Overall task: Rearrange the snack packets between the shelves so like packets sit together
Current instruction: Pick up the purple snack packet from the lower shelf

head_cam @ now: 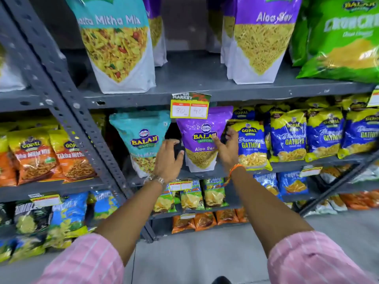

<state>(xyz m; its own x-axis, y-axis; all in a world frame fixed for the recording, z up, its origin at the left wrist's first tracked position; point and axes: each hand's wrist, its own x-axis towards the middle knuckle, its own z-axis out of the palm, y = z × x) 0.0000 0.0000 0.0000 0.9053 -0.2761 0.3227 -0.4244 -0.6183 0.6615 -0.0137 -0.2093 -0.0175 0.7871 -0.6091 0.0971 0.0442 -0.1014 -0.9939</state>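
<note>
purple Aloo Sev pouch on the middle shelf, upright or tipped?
Upright. The purple Aloo Sev pouch stands on its base on the middle shelf, label facing out, between both open hands.

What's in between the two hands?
The purple Balaji Aloo Sev packet stands between the left hand and right hand, seen in the head view.

A purple Aloo Sev packet point(202, 140) stands upright on the middle shelf point(287, 167), under a yellow price tag point(189, 110) at its 12 o'clock. The left hand point(167, 160), fingers spread, sits at its 8 o'clock; the right hand point(226, 148), equally loose, is at its 3 o'clock (whether either touches it is unclear). A teal Balaji packet point(141, 140) stands at 9 o'clock, a Gopal Gathiya packet point(251, 146) at 3 o'clock.
</note>
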